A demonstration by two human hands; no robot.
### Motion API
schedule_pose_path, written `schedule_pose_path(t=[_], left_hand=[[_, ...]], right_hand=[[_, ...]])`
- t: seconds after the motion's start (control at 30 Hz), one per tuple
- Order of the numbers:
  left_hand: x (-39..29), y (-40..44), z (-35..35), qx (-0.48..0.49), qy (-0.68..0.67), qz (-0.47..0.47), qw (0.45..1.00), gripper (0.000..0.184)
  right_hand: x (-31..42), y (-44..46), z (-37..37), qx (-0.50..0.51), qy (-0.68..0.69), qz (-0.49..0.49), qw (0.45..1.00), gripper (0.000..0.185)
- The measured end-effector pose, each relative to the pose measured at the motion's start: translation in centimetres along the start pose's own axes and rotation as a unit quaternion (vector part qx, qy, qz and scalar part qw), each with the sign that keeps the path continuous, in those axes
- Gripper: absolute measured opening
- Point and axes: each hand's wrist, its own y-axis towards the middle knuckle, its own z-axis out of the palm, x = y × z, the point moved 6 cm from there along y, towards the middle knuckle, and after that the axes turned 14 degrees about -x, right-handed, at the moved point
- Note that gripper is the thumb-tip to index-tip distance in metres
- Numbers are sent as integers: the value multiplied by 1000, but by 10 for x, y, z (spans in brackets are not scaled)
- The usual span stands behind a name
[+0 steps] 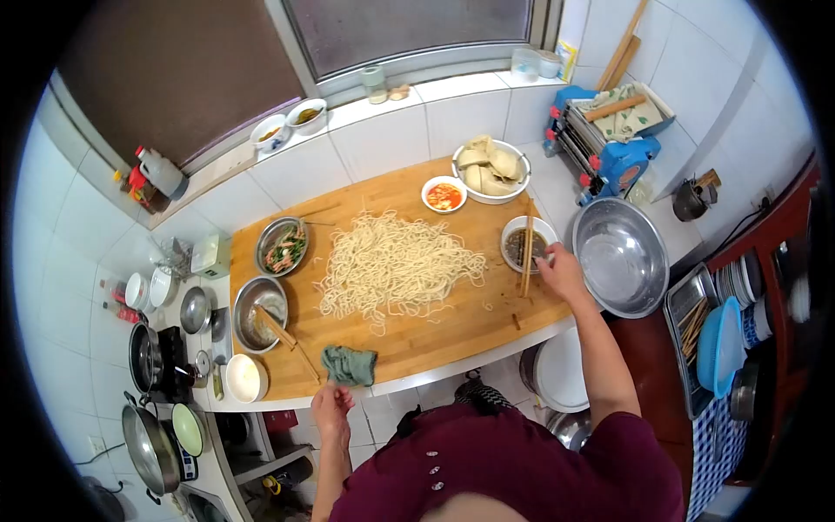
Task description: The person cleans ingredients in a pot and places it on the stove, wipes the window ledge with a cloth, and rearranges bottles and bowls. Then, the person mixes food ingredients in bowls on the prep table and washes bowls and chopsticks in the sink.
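Note:
My right hand (564,271) is at the right rim of a white bowl of dark sauce (545,228), its fingers closed on the edge. A pair of chopsticks (528,235) lies across this bowl. My left hand (332,409) hangs at the near edge of the wooden board (417,348), fingers loosely bent and apart, with nothing seen in them. Just beyond it is a crumpled green cloth (350,365). A wide heap of pale noodles (396,265) covers the middle of the board.
Left on the board are a metal bowl of vegetables (283,247), a metal bowl with chopsticks (261,315) and a cream bowl (247,378). Behind stand a red sauce bowl (444,195) and a dough bowl (490,170). Rightward are a large steel basin (619,257) and pasta machine (600,143).

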Motion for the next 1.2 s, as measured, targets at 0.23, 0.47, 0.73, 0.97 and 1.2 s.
schedule_pose_path(t=[0.23, 0.47, 0.73, 0.97, 1.2], left_hand=[[-19, -40, 172, 201, 76, 29, 976, 18], [-103, -14, 275, 243, 143, 152, 947, 31], [-242, 94, 426, 200, 151, 371, 894, 53], [-294, 151, 546, 27, 235, 538, 809, 77], [-298, 161, 593, 12, 251, 533, 808, 69]], right_hand=[[13, 30, 23, 60, -66, -25, 996, 41], [11, 40, 51, 75, -89, -26, 993, 58], [5, 39, 46, 89, 3, 91, 992, 77], [13, 20, 7, 24, 257, 206, 944, 74], [16, 6, -11, 32, 334, 310, 890, 70]])
